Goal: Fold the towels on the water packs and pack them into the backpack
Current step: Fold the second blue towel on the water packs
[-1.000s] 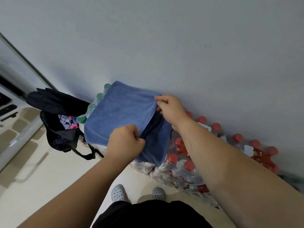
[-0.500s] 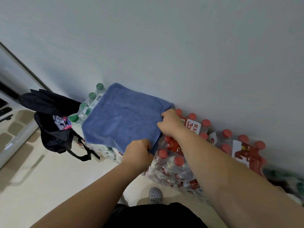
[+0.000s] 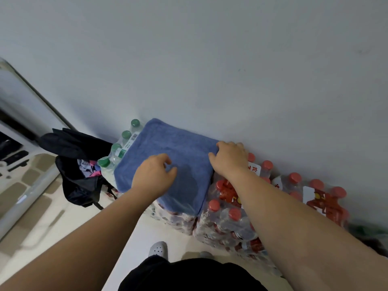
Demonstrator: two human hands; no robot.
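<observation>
A blue towel (image 3: pixel 178 150) lies folded flat on top of shrink-wrapped water packs (image 3: pixel 226 225) against the wall. My left hand (image 3: pixel 153 175) rests on the towel's near middle with fingers loosely spread. My right hand (image 3: pixel 230 159) lies on the towel's right edge, fingers reaching over the far corner; whether it pinches the cloth is hidden. A black backpack (image 3: pixel 77 164) stands open on the floor to the left, with colourful cloth showing inside it.
Green-capped bottles (image 3: pixel 117 148) stick out at the towel's left, red-capped bottles (image 3: pixel 294 185) run along the wall to the right. A grey wall stands close behind. Pale floor and my shoes (image 3: pixel 158 248) are below. A door frame (image 3: pixel 37 97) is at left.
The towel's right flap has been folded and laid flat. My left hand let go of the near edge and moved onto the towel's top. My right hand shifted to the right edge.
</observation>
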